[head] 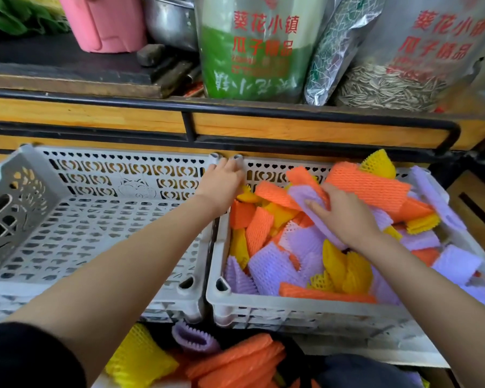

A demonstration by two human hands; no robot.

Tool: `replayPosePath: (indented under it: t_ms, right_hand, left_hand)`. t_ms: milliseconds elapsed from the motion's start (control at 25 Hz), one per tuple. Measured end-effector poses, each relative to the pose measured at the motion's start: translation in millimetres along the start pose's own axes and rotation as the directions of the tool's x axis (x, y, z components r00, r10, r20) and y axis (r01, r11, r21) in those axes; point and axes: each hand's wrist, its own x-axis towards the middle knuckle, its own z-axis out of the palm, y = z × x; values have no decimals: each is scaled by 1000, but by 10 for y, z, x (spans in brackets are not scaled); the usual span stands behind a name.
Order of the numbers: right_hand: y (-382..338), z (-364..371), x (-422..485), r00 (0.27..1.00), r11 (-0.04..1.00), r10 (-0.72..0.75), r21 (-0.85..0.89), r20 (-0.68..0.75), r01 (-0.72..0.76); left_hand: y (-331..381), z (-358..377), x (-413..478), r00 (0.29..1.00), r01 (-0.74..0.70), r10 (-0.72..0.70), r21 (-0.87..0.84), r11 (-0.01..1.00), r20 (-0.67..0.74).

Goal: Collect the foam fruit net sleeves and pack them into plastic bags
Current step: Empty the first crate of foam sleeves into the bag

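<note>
Right hand (345,217) pinches flat lilac foam net sleeve (303,196), long axis far-left to near-right, atop heap in right grey slotted plastic crate (263,306). Left hand (221,186) on crate's far-left corner, grip unclear.

Right hand (345,217) grips a purple sleeve (301,195); left hand (223,184) touches the crate (291,307) corner.

Single head-worn wide-angle view: looks forward and steeply down, close above two grey crates, one (95,233) centre left, the other (291,312) centre right. A shelf edge (319,127) crosses the upper frame.
</note>
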Motion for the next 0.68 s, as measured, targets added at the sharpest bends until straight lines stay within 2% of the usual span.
replayPosePath:
  t_ms: [40,120,200,280,360,440,520,560,600,680]
  right_hand:
    - [-18,-56,10,998,999,16,39,-57,-14]
    - [-71,-167,9,989,994,33,110,-144,-17]
    - [-174,-267,-25,984,988,11,155,-180,17]
    - [-301,-289,-78,992,987,-23,158,-126,43]
    - [-462,-251,-129,999,975,-29,220,-40,37]
    - [-662,-236,-176,998,898,24,437,59,-48]
    - [-907,-319,-275,965,645,71,726,252,-237]
    - [-1007,-369,-334,938,525,52,790,342,-317]
    - [-1078,-418,-394,917,480,8,803,398,-353]
    - [-1220,-485,-555,918,524,-94,803,386,-284]
  left_hand:
    - [-1,-34,-4,999,5,-8,-62,998,-41]
    - [22,-131,-97,990,36,-76,-311,950,-118]
    - [77,-239,-266,968,74,-197,-569,819,-157]
    - [184,-351,-458,933,93,-319,-746,660,-165]
    - [305,-448,-667,892,44,-389,-815,577,-228]
    - [420,-523,-872,895,-40,-356,-843,537,-269]
    - [477,-560,-1084,928,-116,-254,-858,501,-274]
    - [477,-583,-1188,936,-136,-216,-852,505,-277]
    - [455,-614,-1288,939,-146,-194,-841,521,-284]
    - [373,-705,-1478,943,-166,-149,-812,560,-296]
